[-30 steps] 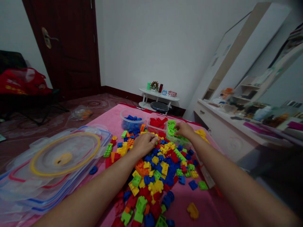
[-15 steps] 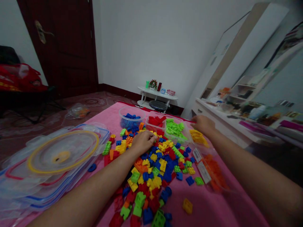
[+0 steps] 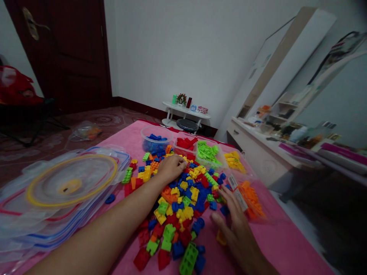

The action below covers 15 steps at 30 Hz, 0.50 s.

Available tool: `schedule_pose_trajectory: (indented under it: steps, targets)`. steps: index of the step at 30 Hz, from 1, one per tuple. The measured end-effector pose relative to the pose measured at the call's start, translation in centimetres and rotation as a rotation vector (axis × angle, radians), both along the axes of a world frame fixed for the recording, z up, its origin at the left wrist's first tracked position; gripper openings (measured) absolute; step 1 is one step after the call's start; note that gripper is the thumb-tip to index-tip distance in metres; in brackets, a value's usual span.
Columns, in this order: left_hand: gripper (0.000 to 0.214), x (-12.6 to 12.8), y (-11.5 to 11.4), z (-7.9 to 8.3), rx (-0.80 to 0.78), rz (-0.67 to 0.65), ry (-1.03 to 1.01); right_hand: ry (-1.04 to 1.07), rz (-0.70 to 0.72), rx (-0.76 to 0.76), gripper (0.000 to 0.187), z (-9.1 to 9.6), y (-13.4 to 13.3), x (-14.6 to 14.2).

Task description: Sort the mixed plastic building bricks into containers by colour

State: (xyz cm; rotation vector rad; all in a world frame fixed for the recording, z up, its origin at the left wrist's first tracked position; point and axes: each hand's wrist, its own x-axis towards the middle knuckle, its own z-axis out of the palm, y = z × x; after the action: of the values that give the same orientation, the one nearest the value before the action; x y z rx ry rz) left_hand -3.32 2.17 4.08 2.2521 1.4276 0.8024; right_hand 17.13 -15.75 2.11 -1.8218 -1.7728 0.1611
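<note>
A heap of toy building bricks [image 3: 187, 212] in red, yellow, blue, green and orange is spread over the pink cloth. My left hand [image 3: 172, 168] rests at the far part of the heap, fingers curled together and pointing right; whatever they hold is hidden. At the heap's right side, my right hand [image 3: 236, 219] hovers low with thumb and fingers spread and nothing between them. A yellow brick [image 3: 221, 237] lies partly covered by that hand. Nearest to its fingertips are blue and green bricks and a clear box of orange bricks [image 3: 251, 200].
Behind the heap stand a round tub of blue bricks [image 3: 156, 144] and boxes of red bricks [image 3: 185, 143], green bricks [image 3: 208, 152] and yellow bricks [image 3: 234, 162]. Stacked clear lids [image 3: 71, 187] lie at the left. A white dresser [image 3: 255, 149] stands beyond the table's right side.
My right hand has come back from the yellow brick box to the near right of the heap, its fingers now spread. My left hand stays on the heap. The view has shifted slightly.
</note>
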Motion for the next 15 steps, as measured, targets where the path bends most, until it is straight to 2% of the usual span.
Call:
schedule_pose_trajectory:
  steps: [3, 8, 15]
  targets:
    - [0.030, 0.0, 0.0, 0.0, 0.008, -0.010, 0.005, 0.049, -0.062, -0.006, 0.057, -1.0, 0.1, 1.7]
    - [0.029, 0.0, 0.0, 0.0, 0.020, -0.009, 0.012, 0.098, -0.155, 0.087, 0.057, -1.6, 2.4, 4.4]
    - [0.028, 0.0, 0.0, -0.1, 0.015, 0.004, 0.016, 0.275, -0.220, 0.016, 0.064, -1.6, 5.9, 5.2]
